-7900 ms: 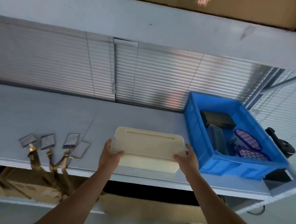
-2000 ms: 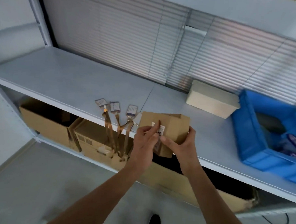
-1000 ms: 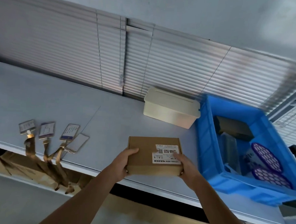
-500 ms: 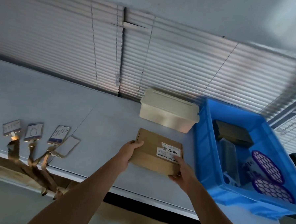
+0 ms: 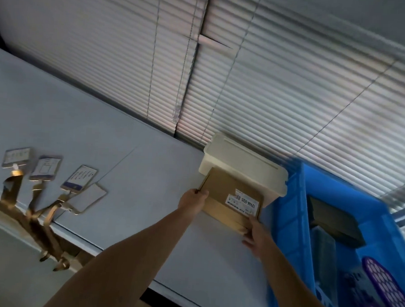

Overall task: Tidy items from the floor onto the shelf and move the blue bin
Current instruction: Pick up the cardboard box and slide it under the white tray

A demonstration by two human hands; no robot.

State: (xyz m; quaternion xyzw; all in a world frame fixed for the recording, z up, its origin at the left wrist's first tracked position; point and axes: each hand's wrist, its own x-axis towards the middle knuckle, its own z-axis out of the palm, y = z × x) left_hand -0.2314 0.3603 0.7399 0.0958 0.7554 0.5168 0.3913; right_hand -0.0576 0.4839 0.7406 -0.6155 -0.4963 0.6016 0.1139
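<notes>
Brown cardboard is what both hands are on: a flat cardboard box (image 5: 232, 199) lies on the pale grey shelf (image 5: 80, 133), its far edge touching the front of a cream plastic container (image 5: 245, 165) that stands against the blinds. A white label (image 5: 240, 202) on the box top reads upside down from here; the large print looks like "12V4A-5525", and the smaller lines and barcode are too blurred to read.

The left hand (image 5: 193, 201) grips the box's near left corner with fingers curled around the edge. The right hand (image 5: 257, 236) rests at the near right corner, fingers spread and pressed against the cardboard.

Just right of the box stands the blue bin (image 5: 291, 228), on the shelf too, its wall close beside the box and the container. Inside it lie a dark block (image 5: 334, 221) and purple mesh discs (image 5: 387, 287); other contents are unclear.

At the left, near the shelf's front edge, four badge cards (image 5: 52, 176) lie in a row, their tan lanyards (image 5: 34, 215) hanging over the edge. The print on the cards cannot be read.

Grey horizontal blinds (image 5: 270, 86) with cords fill the wall behind the shelf. Dim cardboard shows below the shelf edge.
</notes>
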